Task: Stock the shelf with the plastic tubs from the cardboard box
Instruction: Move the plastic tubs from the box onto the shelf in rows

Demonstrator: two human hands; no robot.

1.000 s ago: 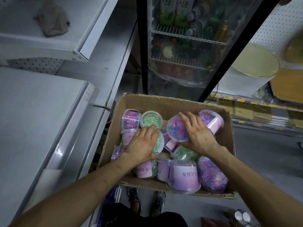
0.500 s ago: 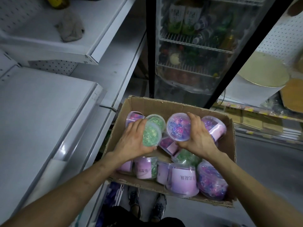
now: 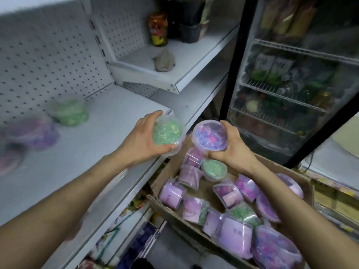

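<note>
We can read no text for certain, since everything is blurred. The lilac labels on the plastic tubs (image 3: 236, 237) at the near edge of the cardboard box (image 3: 174, 213) carry faint dark characters we cannot make out. Two bottles (image 3: 262, 63) on a rack of the fridge (image 3: 236, 55) wear white labels with dark strokes, illegible. A jar (image 3: 158, 29) at the back edge of the upper shelf (image 3: 194, 61) bears a red-and-yellow label, its print unreadable.

Motion blurs the tubs on the shelf (image 3: 68, 113); box labels (image 3: 236, 234) are illegible.
</note>
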